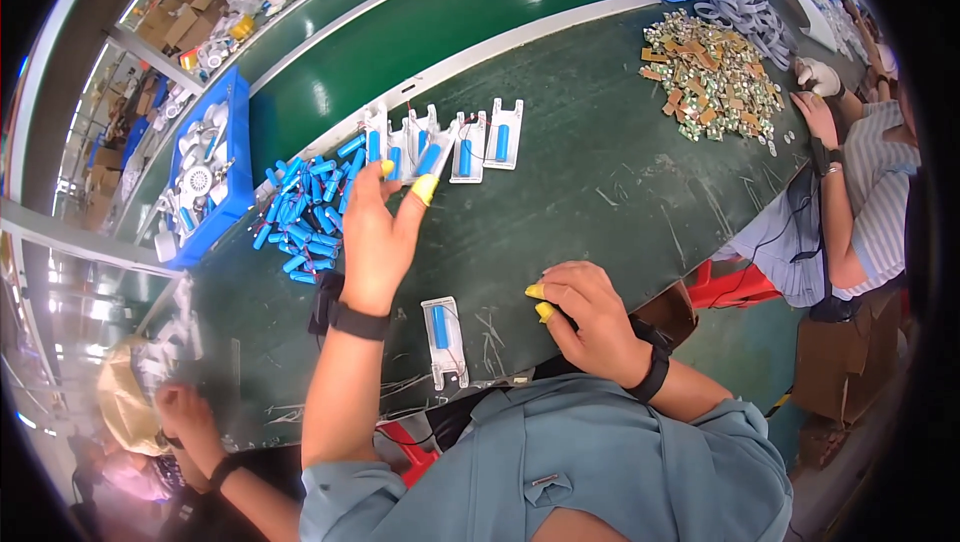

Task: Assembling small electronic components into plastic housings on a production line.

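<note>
My left hand (pixel 378 242), with yellow covers on thumb and a fingertip, reaches to the row of white plastic casings. It grips a tilted white casing (pixel 436 147) with a blue cylindrical battery in it, partly hidden by the fingers. Other casings stand beside it, such as the one with a battery (pixel 502 142) at the row's right end. My right hand (pixel 592 320), also with yellow fingertip covers, rests above the table's near edge, loosely curled, thumb and forefinger slightly apart with nothing between them. Between my forearms lies another white casing (pixel 445 354) with a blue battery and thin wires.
Loose blue batteries (pixel 305 207) lie heaped left of the row. A blue bin (pixel 235 147) of white parts stands at far left. Small circuit boards (pixel 705 77) and grey strips (pixel 750 22) are piled at far right. Co-workers' hands (pixel 818 120) (pixel 185 412) are at both sides.
</note>
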A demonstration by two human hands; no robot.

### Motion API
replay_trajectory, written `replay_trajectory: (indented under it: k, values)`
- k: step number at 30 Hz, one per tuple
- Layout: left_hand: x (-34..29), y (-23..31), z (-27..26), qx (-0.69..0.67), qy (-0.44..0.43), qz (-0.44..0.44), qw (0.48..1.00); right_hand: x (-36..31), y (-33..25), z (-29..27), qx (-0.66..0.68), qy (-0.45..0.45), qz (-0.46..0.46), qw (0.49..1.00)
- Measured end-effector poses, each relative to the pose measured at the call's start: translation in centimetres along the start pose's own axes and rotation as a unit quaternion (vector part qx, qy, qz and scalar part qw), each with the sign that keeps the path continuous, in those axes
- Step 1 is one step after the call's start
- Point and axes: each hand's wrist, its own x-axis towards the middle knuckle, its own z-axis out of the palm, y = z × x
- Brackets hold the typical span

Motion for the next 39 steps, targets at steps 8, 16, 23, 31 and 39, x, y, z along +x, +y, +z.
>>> replay_trajectory:
  k: [8, 16, 23, 31, 39]
  values:
    - [-9.6, 3.1, -4.3, 0.093, -0.129, 0.009, 0.987, -0.2, 0.6, -0.1, -0.016, -0.010, -0.016, 1.000]
    - [-16.8, 4.6, -3.1, 0.166, -0.166, -0.030, 0.971, 0.3, -1.1, 1.2, 0.055, -0.117, -0.042, 0.991]
    - [-13.2, 2.7, -4.5, 0.047, -0.093, -0.008, 0.995, 0.7, -3.5, 1.1, -0.031, -0.230, -0.063, 0.971]
    - [-14.2, 2.1, -3.3, 0.021, -0.270, 0.164, 0.949, -0.2, -2.2, 1.4, 0.062, -0.218, -0.057, 0.972]
    - [-11.7, 1.3, -2.4, 0.049, -0.201, 0.161, 0.965, 0.3, -1.2, 0.9, 0.071, -0.085, 0.030, 0.993]
